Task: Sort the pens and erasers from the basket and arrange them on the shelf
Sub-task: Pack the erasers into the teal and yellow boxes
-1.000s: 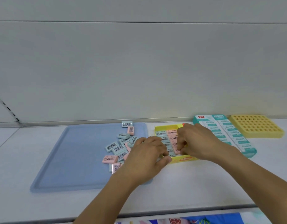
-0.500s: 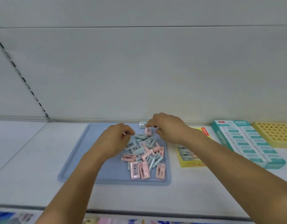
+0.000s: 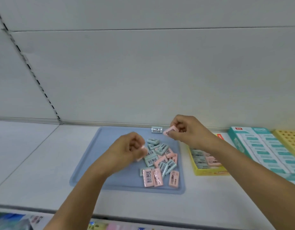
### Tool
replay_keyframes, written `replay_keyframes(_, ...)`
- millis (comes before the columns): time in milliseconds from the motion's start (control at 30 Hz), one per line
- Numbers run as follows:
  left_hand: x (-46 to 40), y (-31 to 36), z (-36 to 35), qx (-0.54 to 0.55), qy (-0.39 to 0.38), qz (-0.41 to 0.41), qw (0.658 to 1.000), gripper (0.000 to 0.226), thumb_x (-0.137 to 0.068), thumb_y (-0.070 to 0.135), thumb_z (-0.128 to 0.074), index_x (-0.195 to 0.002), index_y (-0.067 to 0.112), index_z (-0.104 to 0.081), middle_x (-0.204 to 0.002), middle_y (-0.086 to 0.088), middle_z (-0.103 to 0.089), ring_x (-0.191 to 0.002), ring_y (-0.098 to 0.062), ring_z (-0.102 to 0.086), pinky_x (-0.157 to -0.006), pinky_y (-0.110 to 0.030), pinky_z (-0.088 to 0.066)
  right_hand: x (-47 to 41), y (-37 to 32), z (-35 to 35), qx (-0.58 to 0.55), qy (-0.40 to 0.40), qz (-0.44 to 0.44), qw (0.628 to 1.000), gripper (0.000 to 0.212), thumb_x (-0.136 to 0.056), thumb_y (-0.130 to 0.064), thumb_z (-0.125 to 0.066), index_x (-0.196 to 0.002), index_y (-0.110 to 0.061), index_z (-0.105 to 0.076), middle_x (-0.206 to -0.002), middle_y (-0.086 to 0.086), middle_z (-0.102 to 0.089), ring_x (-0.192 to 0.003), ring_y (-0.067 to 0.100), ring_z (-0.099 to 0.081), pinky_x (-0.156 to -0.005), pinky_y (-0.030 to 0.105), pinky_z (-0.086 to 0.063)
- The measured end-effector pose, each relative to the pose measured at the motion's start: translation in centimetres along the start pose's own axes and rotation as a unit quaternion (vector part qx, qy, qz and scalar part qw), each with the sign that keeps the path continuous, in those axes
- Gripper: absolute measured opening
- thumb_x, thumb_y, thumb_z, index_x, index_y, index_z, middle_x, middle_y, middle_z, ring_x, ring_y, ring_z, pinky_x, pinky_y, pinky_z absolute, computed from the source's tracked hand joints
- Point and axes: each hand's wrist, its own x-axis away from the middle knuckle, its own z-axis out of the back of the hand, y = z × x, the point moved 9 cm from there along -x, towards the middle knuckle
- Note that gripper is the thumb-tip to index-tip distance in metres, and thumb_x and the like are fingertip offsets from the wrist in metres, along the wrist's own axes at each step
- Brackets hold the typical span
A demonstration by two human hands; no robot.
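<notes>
We faced a pale grey back panel with one thin horizontal seam running across it. At its left edge a slotted upright slanted down to the white shelf's back corner. The light was soft and even, casting only faint shadows.

This looks like a stationery shop. A white metal shelf with a slotted upright rail in the upper left carries retail boxes of erasers at the right, and more packaged goods show on the shelf below, along the bottom edge.
</notes>
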Motion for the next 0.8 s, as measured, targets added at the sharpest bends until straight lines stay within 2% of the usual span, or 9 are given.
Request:
replay_keyframes(33,-0.1,0.0,-0.1,0.125,0.02,0.015,0.992,0.01,-0.09,0.01,-0.065,-0.098,0.015,-0.062,-0.08,-0.004,-0.062,-0.069,-0.012,-0.063,-0.062,-0.024,-0.05,0.8,0.4,0.1,-0.084,-0.006,-0.028,0.996,0.008,-0.085,-0.005,-0.067,-0.084,-0.007,-0.06,-0.066,0.004,-0.065,-0.052,0.013,-0.051,-0.048,0.023,-0.04)
replay_keyframes(100,-0.6,0.3,-1.8,0.341,0.022,0.068,0.937,0.015,-0.095,0.004,-0.05,-0.104,0.01,-0.06,-0.08,-0.007,-0.062,-0.07,-0.019,-0.065,-0.057,-0.028,-0.051,2.4,0.7,0.1,-0.21,-0.024,-0.06,0.976,0.003,-0.091,-0.002,-0.06,-0.089,-0.001,-0.062,-0.07,0.013,-0.068,-0.053,0.017,-0.055,-0.045,0.025,-0.044)
replay_keyframes(167,-1.0,1.3,-4.6,0.442,-0.02,0.112,0.89,0.016,-0.095,0.009,-0.046,-0.101,0.007,-0.061,-0.08,-0.008,-0.06,-0.062,-0.019,-0.059,-0.049,-0.026,-0.046,3.7,0.5,0.3,-0.265,-0.028,-0.067,0.961,0.01,-0.094,-0.003,-0.055,-0.093,0.002,-0.063,-0.075,0.017,-0.068,-0.056,0.02,-0.058,-0.048,0.025,-0.047)
replay_keyframes(200,-1.0,2.0,-5.8,0.441,-0.045,0.122,0.888,0.017,-0.095,0.017,-0.049,-0.099,0.008,-0.063,-0.079,-0.007,-0.059,-0.057,-0.016,-0.053,-0.045,-0.024,-0.041,4.1,0.4,0.6,-0.276,-0.024,-0.065,0.959,0.011,-0.095,-0.004,-0.054,-0.095,0.003,-0.063,-0.076,0.018,-0.068,-0.057,0.021,-0.059,-0.049,0.025,-0.048)
replay_keyframes(300,-1.4,3.7,-8.4,0.354,-0.098,0.11,0.924,0.028,-0.093,0.04,-0.057,-0.09,0.015,-0.07,-0.076,-0.002,-0.062,-0.046,-0.008,-0.037,-0.038,-0.018,-0.024,5.2,0.3,1.7,-0.272,0.004,-0.05,0.961,0.009,-0.095,-0.004,-0.055,-0.096,0.0,-0.063,-0.073,0.018,-0.067,-0.056,0.024,-0.056,-0.051,0.028,-0.047)
replay_keyframes(433,-2.0,5.3,-9.3,0.332,-0.095,0.07,0.936,0.018,-0.093,0.024,-0.062,-0.103,0.011,-0.07,-0.079,-0.004,-0.066,-0.043,-0.005,-0.027,-0.037,-0.016,-0.021,6.6,0.1,3.9,-0.224,0.056,-0.007,0.973,0.015,-0.087,0.002,-0.065,-0.097,-0.007,-0.07,-0.071,0.015,-0.064,-0.06,0.019,-0.056,-0.056,0.024,-0.048)
replay_keyframes(567,-2.4,6.1,-8.8,0.283,-0.028,0.006,0.959,0.024,-0.08,0.006,-0.075,-0.098,0.02,-0.073,-0.078,0.0,-0.068,-0.041,-0.003,-0.042,-0.044,-0.015,-0.035,7.8,0.7,5.3,-0.194,0.096,-0.006,0.976,0.031,-0.074,0.004,-0.077,-0.098,-0.017,-0.073,-0.087,0.013,-0.071,-0.076,0.014,-0.066,-0.072,0.021,-0.055)
replay_keyframes(700,-2.5,7.6,-8.9,0.256,-0.007,-0.05,0.965,0.027,-0.078,-0.001,-0.075,-0.099,0.015,-0.072,-0.088,-0.002,-0.075,-0.047,0.002,-0.056,-0.047,-0.007,-0.041,8.3,0.7,6.4,-0.161,0.134,0.005,0.978,0.029,-0.074,0.001,-0.078,-0.094,-0.02,-0.073,-0.084,0.005,-0.072,-0.074,0.011,-0.066,-0.071,0.021,-0.055)
replay_keyframes(800,-2.7,7.9,-9.1,0.249,-0.012,-0.056,0.967,0.025,-0.078,0.0,-0.075,-0.099,0.014,-0.073,-0.088,-0.003,-0.075,-0.046,0.002,-0.056,-0.046,-0.006,-0.04,8.8,0.3,7.1,-0.048,0.152,0.021,0.987,0.025,-0.077,-0.012,-0.079,-0.093,-0.03,-0.071,-0.083,-0.006,-0.07,-0.076,0.01,-0.066,-0.073,0.022,-0.054)
